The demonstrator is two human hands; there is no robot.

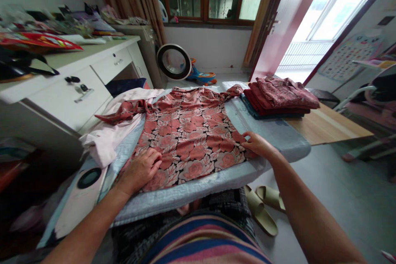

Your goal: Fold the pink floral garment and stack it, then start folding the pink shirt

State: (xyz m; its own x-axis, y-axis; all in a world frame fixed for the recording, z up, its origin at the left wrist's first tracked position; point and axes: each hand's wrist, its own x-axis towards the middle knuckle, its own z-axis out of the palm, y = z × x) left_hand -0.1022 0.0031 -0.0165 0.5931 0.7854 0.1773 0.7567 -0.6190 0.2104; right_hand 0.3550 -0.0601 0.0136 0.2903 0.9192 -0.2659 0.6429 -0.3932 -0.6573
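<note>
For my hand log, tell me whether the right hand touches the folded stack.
No: the right hand touches the floral garment, apart from the folded stack.

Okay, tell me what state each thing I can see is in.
Floral shirt: spread out, slightly wrinkled
Pale pink garment: rumpled
Clothes stack: folded
Left hand: resting on the shirt
Right hand: at the shirt's edge
White drawer: shut
Door: open
Curtains: gathered aside
Slippers: unworn, on the floor
</note>
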